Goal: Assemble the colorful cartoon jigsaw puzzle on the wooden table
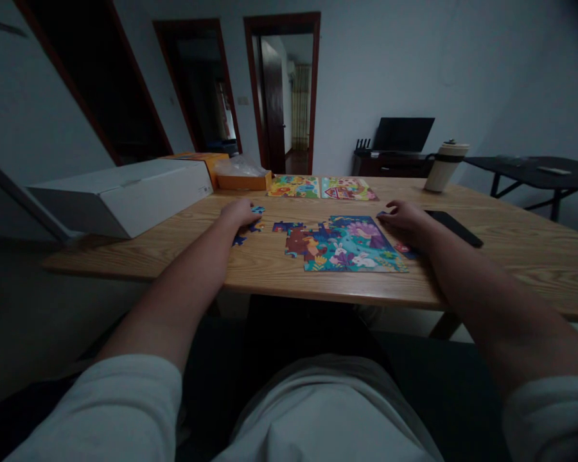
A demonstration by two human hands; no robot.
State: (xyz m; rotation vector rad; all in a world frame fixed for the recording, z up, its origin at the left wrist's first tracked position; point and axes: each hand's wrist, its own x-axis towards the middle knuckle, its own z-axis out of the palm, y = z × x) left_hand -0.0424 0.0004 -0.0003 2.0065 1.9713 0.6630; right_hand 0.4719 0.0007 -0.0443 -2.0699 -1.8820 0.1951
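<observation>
The left hand (239,212) lies flat on loose pieces (250,224); the right hand (404,217) pinches 1 piece at the puzzle (347,245) edge; pieces seem light, thin, best held by edges.

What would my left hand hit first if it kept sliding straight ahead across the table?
Probably the shallow orange cardboard box with a clear plastic bag in it, beyond the left hand and the loose blue puzzle pieces; depth is unclear.

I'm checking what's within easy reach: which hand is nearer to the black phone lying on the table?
Right. The right hand rests at the puzzle's right edge, just beside the phone; the left hand is across the puzzle on loose pieces.
</observation>
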